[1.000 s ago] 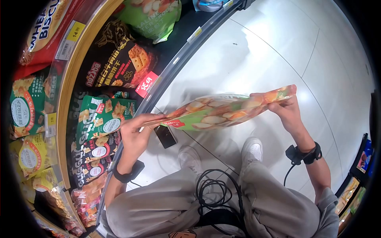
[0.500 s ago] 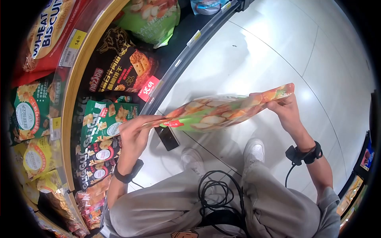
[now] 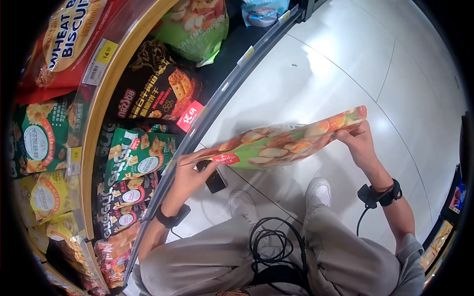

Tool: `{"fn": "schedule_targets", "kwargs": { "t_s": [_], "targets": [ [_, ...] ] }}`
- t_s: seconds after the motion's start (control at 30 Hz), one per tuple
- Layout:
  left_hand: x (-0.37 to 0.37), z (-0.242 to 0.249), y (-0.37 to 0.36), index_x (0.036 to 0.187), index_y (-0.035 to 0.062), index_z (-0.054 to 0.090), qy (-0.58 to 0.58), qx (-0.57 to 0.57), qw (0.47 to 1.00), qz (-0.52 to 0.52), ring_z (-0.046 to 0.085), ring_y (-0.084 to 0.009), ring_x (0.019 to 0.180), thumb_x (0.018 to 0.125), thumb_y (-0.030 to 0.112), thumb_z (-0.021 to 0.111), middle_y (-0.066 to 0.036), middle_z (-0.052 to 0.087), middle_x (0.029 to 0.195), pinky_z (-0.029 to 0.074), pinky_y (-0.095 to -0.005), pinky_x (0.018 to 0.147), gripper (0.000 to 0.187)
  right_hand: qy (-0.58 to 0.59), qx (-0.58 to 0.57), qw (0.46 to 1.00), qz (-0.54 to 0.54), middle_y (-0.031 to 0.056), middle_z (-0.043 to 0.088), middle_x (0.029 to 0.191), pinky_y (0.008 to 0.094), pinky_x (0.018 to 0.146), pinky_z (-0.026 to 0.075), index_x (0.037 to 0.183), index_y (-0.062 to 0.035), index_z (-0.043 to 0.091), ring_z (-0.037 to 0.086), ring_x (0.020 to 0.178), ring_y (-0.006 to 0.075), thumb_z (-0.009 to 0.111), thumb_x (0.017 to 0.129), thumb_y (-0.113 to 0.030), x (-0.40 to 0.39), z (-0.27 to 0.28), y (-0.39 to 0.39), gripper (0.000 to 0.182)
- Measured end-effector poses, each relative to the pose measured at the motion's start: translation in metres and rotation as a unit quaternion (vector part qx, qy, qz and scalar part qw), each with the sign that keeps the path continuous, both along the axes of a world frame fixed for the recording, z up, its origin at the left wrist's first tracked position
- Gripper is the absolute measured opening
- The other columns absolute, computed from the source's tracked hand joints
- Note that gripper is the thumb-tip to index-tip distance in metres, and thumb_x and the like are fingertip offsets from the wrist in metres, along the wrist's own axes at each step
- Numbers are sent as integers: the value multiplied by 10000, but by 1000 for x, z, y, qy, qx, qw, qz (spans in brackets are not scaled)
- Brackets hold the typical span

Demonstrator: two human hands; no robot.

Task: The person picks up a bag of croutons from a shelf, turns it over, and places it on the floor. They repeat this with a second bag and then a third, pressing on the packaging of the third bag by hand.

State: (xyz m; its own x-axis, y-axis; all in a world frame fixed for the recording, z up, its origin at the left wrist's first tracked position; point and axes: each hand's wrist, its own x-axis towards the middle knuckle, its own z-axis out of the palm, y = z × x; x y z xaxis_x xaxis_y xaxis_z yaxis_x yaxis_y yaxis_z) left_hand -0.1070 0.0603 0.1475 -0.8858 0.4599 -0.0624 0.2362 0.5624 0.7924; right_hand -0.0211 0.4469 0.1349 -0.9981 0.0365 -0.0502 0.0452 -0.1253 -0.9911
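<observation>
A glossy plastic snack bag, green and orange-red with pale oval pieces printed on it (image 3: 291, 149), hangs just to the 3 o'clock side of the view's centre, above the smooth, shiny white tiled floor (image 3: 345, 79). It is seen at a shallow slant, swollen in the middle and flattening to thin ends, its long axis running from about 8 towards 2 o'clock; a small red label sits near the 8 o'clock end.

The left hand's grip (image 3: 190, 180) is closed on that end, thumb along the near side; how its other fingers fold cannot be told. The right hand's grip (image 3: 358, 144), at 3 o'clock, pinches the other end, with its thumb near the lower edge. Both forearms reach up from the bottom of the view, elbows bent, each wrist wrapped in a black band with a boxy module (image 3: 379, 193).

A flat, dark, glossy rectangular object (image 3: 216, 182) lies on the floor at 7 o'clock, partly hidden by the left thumb. From 8 to 11 o'clock curves a wood-edged shelf (image 3: 88, 163) with crinkled film packets, among them a green GUGU bag (image 3: 140, 157).
</observation>
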Motion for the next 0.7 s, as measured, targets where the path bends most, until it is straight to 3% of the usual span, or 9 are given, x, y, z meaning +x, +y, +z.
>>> {"fn": "schedule_targets", "kwargs": {
  "t_s": [0.17, 0.23, 0.27, 0.33, 0.43, 0.57, 0.7],
  "targets": [
    [2, -15, 1, 975, 27, 738, 29, -38, 998, -36, 709, -232, 750, 761, 144, 783, -138, 735, 914, 520, -305, 689, 248, -4, 9, 1000, 4, 55, 716, 991, 292, 846, 517, 1067, 13, 700, 643, 906, 124, 690, 914, -155, 0, -3, 2, 228],
    [0, -21, 3, 1058, -4, 700, 138, -10, 988, -73, 661, -147, 611, 802, 101, 743, -113, 725, 822, 498, -243, 588, 280, -2, 4, 1000, 5, 54, 716, 988, 291, 844, 515, 1066, 11, 701, 641, 901, 123, 690, 913, -153, -2, -6, 2, 225],
    [1, -18, 5, 1058, -4, 700, 139, -10, 988, -73, 661, -147, 611, 802, 101, 743, -113, 725, 822, 498, -243, 588, 280, -3, 0, 1000, 2, 53, 716, 985, 289, 842, 514, 1065, 9, 702, 640, 896, 122, 691, 912, -152, -1, -7, 2, 223],
    [4, -9, 8, 956, -8, 721, 10, -70, 998, -1, 707, -245, 712, 792, 112, 743, -157, 726, 868, 524, -320, 662, 204, -2, -3, 1000, 4, 50, 715, 984, 290, 840, 511, 1066, 8, 702, 637, 894, 120, 693, 910, -148, -2, -8, 3, 221],
    [2, -18, 4, 957, -21, 716, 101, -28, 994, -17, 694, -254, 664, 797, 84, 716, -170, 718, 834, 518, -314, 630, 191, 1, -13, 1000, 13, 47, 712, 988, 291, 838, 508, 1067, 6, 703, 631, 892, 115, 694, 907, -139, -6, -14, 4, 217],
    [-6, -15, 2, 961, -25, 714, 109, -16, 993, -36, 687, -263, 636, 792, 66, 700, -181, 711, 817, 512, -308, 605, 192, -5, -33, 999, 16, 46, 707, 1007, 291, 847, 504, 1062, 16, 700, 625, 903, 117, 685, 909, -121, -6, -12, 2, 206],
    [-17, -13, 2, 965, -26, 712, 116, -74, 989, -50, 698, -269, 673, 799, 57, 704, -190, 708, 846, 514, -311, 611, 186, 11, -24, 1000, -7, 46, 711, 984, 285, 826, 510, 1048, 19, 701, 634, 888, 117, 673, 915, -116, -11, -12, 5, 192]
  ]
}}
